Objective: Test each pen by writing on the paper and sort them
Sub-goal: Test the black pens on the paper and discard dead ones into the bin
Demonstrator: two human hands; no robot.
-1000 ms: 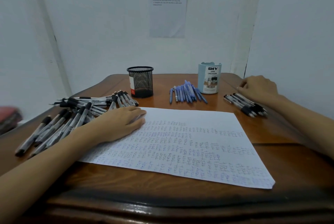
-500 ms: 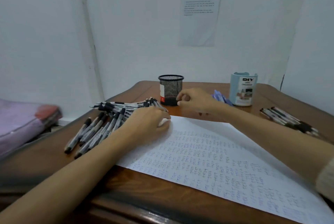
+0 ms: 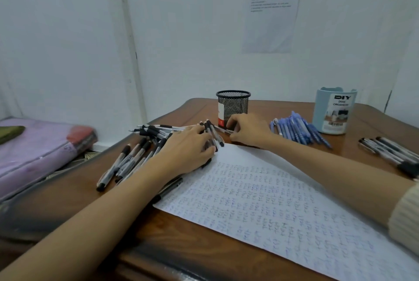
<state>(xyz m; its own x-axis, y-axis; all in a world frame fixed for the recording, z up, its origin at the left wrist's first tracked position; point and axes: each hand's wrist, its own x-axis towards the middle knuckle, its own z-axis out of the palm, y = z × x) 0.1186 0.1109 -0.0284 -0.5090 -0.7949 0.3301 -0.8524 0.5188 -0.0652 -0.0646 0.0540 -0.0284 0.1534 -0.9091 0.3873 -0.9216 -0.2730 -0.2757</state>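
Now right grip [image 3: 247, 129], come from upper right, pinches black pen [image 3: 224, 130] beside mesh cup [image 3: 233, 108]; left grip [image 3: 188, 147] lies flat on paper [image 3: 272, 201].

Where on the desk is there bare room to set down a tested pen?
Bare desk shows between the mesh cup and the blue organizer, and at the front-left corner. Crowded: the black pen pile by the left hand.
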